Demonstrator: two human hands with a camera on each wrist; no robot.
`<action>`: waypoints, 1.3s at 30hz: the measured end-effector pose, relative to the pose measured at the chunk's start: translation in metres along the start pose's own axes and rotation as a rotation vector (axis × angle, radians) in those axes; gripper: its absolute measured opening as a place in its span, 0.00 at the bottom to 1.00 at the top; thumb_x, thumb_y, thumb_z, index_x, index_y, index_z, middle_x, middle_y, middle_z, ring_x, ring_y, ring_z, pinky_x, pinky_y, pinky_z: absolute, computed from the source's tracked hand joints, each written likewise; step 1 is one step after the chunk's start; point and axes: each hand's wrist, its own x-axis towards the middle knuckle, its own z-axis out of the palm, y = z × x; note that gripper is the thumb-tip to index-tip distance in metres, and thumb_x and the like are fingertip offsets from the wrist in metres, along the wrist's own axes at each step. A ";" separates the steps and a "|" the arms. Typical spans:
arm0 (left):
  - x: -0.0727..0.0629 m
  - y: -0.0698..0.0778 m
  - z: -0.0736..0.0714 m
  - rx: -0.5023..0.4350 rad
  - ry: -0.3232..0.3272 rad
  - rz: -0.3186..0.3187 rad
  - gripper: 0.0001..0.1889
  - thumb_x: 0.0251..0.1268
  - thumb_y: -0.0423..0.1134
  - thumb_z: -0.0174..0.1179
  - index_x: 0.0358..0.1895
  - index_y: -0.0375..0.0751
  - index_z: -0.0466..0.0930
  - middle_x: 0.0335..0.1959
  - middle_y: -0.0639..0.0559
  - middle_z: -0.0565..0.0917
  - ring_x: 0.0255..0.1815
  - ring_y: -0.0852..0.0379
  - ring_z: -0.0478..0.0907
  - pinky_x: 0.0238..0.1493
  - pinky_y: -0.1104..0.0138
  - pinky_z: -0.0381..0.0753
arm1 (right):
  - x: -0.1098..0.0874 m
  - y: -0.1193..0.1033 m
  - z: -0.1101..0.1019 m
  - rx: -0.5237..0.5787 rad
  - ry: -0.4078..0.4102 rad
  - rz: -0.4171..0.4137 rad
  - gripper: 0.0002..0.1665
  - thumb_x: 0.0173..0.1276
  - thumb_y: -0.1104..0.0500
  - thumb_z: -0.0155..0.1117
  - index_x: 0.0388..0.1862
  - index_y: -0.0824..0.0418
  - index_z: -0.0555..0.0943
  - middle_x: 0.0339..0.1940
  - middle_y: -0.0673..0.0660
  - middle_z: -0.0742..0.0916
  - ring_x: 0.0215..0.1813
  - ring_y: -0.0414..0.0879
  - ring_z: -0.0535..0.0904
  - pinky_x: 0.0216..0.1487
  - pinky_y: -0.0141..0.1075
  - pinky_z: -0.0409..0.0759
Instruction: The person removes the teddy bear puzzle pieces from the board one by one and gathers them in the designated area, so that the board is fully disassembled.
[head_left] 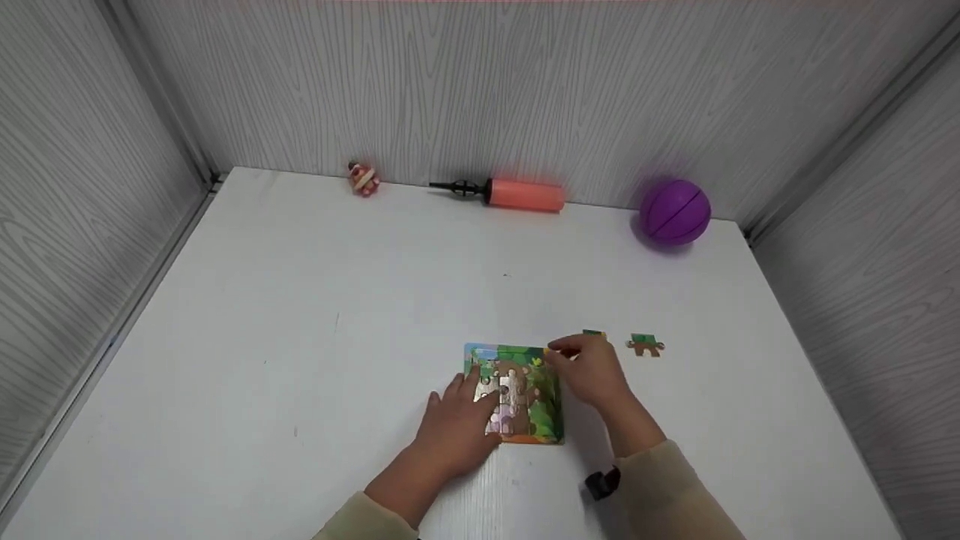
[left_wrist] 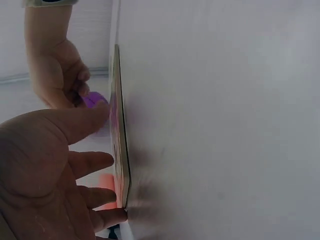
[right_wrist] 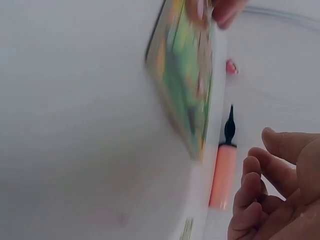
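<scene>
A square jigsaw puzzle [head_left: 546, 409] with a green, blue-edged picture lies flat on the white table. My left hand [head_left: 456, 433] rests on its left part with spread fingers, covering some pieces. In the left wrist view, its thumb [left_wrist: 87, 120] and fingertips reach the board's edge. At the top right corner of the puzzle is my right hand [head_left: 596, 373]. Its thumb and forefinger stand apart with nothing between them in the right wrist view, the other fingers loosely bent. A loose puzzle piece [head_left: 594, 332] shows partly behind this hand.
Another loose piece [head_left: 645, 345], green and brown, lies further right. Along the back wall are a small red-and-cream toy [head_left: 364, 180], an orange hand pump [head_left: 525, 195] with a black nozzle, and a purple ball [head_left: 676, 212]. Grey wood-grain panels enclose the table's back and sides.
</scene>
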 end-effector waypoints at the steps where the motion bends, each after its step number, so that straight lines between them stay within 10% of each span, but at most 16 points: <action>1: 0.000 0.000 0.001 0.003 0.007 -0.011 0.30 0.70 0.46 0.70 0.72 0.42 0.79 0.82 0.32 0.60 0.81 0.31 0.59 0.71 0.31 0.63 | -0.001 -0.005 0.006 0.017 -0.015 0.002 0.14 0.74 0.57 0.71 0.52 0.65 0.90 0.46 0.58 0.89 0.46 0.50 0.83 0.42 0.44 0.83; 10: 0.001 0.000 0.003 0.052 0.033 -0.047 0.30 0.68 0.48 0.72 0.72 0.49 0.80 0.82 0.30 0.60 0.81 0.31 0.59 0.70 0.33 0.67 | 0.000 -0.034 0.049 -0.024 -0.163 0.009 0.10 0.75 0.55 0.71 0.44 0.60 0.93 0.36 0.52 0.90 0.37 0.45 0.84 0.43 0.44 0.85; 19: 0.001 0.002 -0.002 0.025 0.008 -0.053 0.30 0.69 0.49 0.72 0.74 0.52 0.79 0.83 0.32 0.58 0.83 0.33 0.56 0.72 0.33 0.63 | -0.001 -0.040 0.063 -0.147 -0.130 0.035 0.08 0.72 0.58 0.74 0.45 0.59 0.93 0.42 0.52 0.91 0.48 0.48 0.85 0.56 0.49 0.84; 39: 0.000 -0.002 -0.001 0.036 0.004 -0.054 0.23 0.69 0.50 0.71 0.64 0.48 0.86 0.83 0.33 0.59 0.83 0.34 0.57 0.72 0.34 0.64 | -0.003 -0.035 0.072 0.245 -0.108 0.160 0.06 0.72 0.59 0.73 0.40 0.61 0.87 0.36 0.56 0.86 0.38 0.47 0.82 0.36 0.37 0.83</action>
